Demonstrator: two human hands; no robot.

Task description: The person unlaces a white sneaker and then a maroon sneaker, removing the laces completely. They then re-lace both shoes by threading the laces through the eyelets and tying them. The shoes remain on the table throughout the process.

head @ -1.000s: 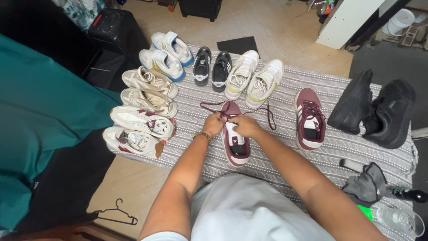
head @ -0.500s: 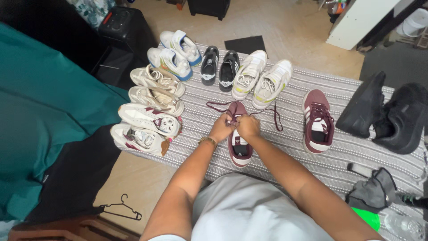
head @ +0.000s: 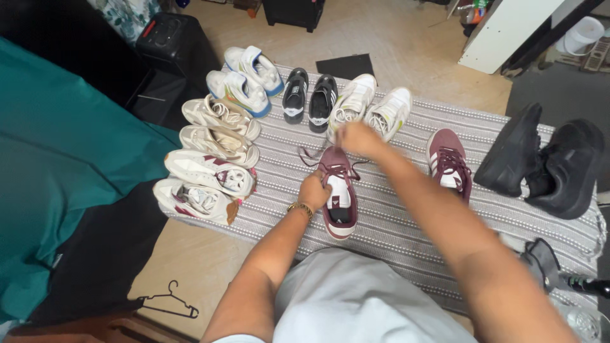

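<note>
A maroon sneaker (head: pixel 338 197) with a white tongue lies on the striped rug (head: pixel 406 222), toe pointing away, just in front of the person's lap. The left hand (head: pixel 314 190) rests against the shoe's left side near the tongue, fingers curled in against the upper; it seems to steady the shoe, though how firm the grip is cannot be told. A gold bracelet (head: pixel 298 208) sits on that wrist. The right hand (head: pixel 359 138) is raised beyond the toe, fingers drawn together in a loose pinch; it is blurred, so whether it has the maroon lace (head: pixel 311 155) between its fingers cannot be told. The lace trails loose off the far left of the shoe onto the rug.

To the right, apart from the first shoe, lies the matching maroon sneaker (head: pixel 450 162), laced. Farther right stands a pair of black shoes (head: pixel 540 162), touching each other. At the far edge of the rug stand a white pair with yellow-green trim (head: pixel 368 111) and, left of it, a small black pair with white stripes (head: pixel 309 95). Farther left is a white pair with blue soles (head: pixel 248 79). Down the rug's left edge lie a beige pair (head: pixel 219 130) and a cream pair with dark red accents (head: pixel 203 184).

On the bare floor near left lies a black wire hanger (head: pixel 168 302); a teal cloth (head: pixel 57 171) covers the far left. Near right, a dark crumpled item (head: pixel 540 260) lies beside a clear bottle (head: pixel 581 321).
</note>
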